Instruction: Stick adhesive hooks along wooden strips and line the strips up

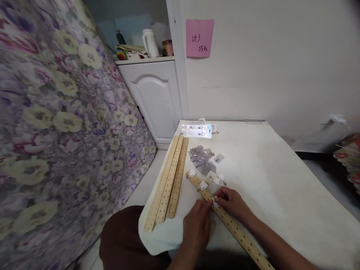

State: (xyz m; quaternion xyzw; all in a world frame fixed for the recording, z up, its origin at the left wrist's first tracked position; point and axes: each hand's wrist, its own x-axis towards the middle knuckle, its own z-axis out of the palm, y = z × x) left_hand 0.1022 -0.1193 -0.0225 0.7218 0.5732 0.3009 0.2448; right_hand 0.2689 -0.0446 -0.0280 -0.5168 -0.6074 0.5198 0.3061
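Observation:
A long wooden strip with rows of holes lies slantwise on the white table, with two small white hooks on its far end. My right hand pinches a small white hook against the strip. My left hand rests on the strip's near side, its fingertips closed beside the same hook. Loose white hooks lie just past my hands.
Three more perforated wooden strips lie side by side along the table's left edge. A pile of small grey packets and a clear blister pack sit further back. A floral bedcover fills the left; a white cabinet stands behind.

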